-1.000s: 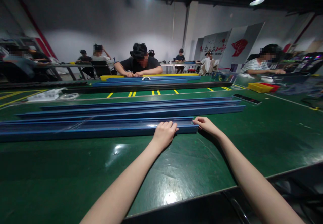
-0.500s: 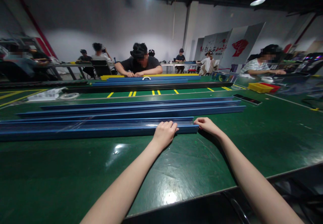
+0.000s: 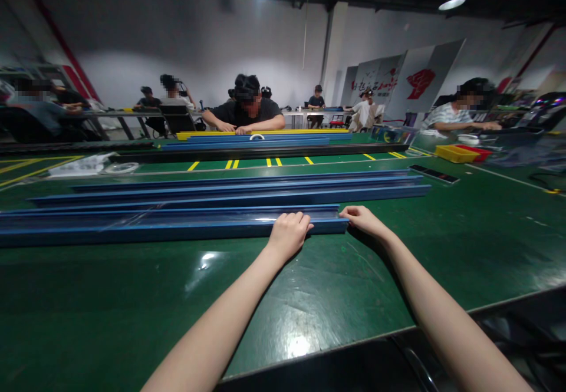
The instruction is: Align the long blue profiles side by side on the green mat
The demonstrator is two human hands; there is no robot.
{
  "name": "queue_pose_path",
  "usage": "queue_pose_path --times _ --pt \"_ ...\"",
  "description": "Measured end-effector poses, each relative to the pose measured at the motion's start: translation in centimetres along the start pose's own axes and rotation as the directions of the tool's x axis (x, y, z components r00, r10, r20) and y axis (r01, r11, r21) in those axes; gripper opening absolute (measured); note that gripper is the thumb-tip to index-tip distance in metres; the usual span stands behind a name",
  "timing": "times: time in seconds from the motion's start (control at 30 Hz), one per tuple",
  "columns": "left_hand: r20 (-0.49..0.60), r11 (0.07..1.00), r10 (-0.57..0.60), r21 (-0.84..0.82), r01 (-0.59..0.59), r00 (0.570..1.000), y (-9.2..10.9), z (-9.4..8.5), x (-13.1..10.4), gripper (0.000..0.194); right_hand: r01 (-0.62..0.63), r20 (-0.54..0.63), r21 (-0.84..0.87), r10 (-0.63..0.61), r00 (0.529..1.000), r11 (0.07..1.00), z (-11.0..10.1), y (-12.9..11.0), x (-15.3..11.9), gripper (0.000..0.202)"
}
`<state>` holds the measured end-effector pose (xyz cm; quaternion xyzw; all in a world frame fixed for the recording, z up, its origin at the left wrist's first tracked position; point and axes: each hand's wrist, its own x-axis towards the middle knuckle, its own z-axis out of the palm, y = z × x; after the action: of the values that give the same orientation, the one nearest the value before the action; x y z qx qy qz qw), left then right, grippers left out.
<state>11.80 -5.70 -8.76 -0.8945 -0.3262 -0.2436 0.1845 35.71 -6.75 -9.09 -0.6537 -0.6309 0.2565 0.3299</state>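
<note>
A long blue channel profile (image 3: 177,230) lies across the green table in front of me, its near end toward the right. My left hand (image 3: 289,233) is closed over the front wall of this channel, a short way in from that end. At the very end of the channel, my right hand (image 3: 360,218) has its fingers pinched together against the edge; anything small between them is hidden. Clear film or tape (image 3: 132,218) runs slantwise over the channel farther left. More blue channels (image 3: 354,191) lie just behind it.
Beyond are a long black strip (image 3: 265,153), a roll of clear tape (image 3: 121,168), a phone-like dark slab (image 3: 433,174) and a yellow bin (image 3: 455,153). Across the table a co-worker (image 3: 245,109) leans over yellow and blue strips. The table's front edge (image 3: 331,349) runs below my arms.
Almost nothing differs. Both my hands keep their places on the blue channel, and the channels lie as before.
</note>
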Motion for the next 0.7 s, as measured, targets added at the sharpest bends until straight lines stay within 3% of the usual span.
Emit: queue_pose_path --times 0.7 --pt "0.065 1.000 0.031 0.004 -0.031 0.997 -1.1 -0.7 0.2 0.028 0.047 -0.039 -0.128 -0.052 0.998 0.991 0.4 0.2 0.2 0.032"
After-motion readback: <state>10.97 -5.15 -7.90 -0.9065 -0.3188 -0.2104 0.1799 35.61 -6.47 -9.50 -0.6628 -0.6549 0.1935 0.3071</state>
